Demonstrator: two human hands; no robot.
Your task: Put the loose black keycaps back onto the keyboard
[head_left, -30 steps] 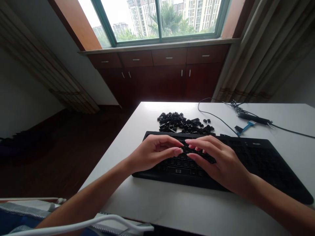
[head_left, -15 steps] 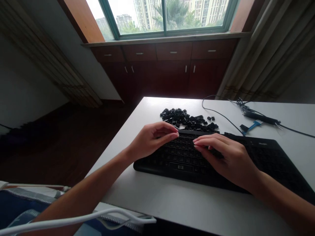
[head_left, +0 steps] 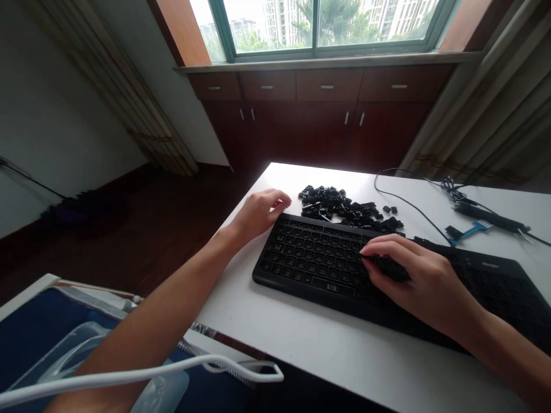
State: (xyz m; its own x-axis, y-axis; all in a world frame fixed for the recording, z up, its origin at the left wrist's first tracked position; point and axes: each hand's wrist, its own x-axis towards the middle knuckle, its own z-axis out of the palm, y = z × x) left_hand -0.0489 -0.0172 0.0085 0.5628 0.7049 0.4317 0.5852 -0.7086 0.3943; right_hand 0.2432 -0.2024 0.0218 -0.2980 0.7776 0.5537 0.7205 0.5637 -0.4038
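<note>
My left hand (head_left: 260,211) rests curled, holding nothing, near the table's (head_left: 301,355) left edge beside the keycap pile (head_left: 344,207). My right hand (head_left: 415,275) lies fingers together on the black keyboard (head_left: 318,261).

One head-worn view — looking forward and down, close over the keyboard (head_left: 344,261) toward the window (head_left: 327,23).

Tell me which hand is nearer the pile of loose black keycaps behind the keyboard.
Left. The left hand rests on the white table just left of the keycap pile, almost touching it. The right hand lies on the keyboard, nearer the person.
</note>
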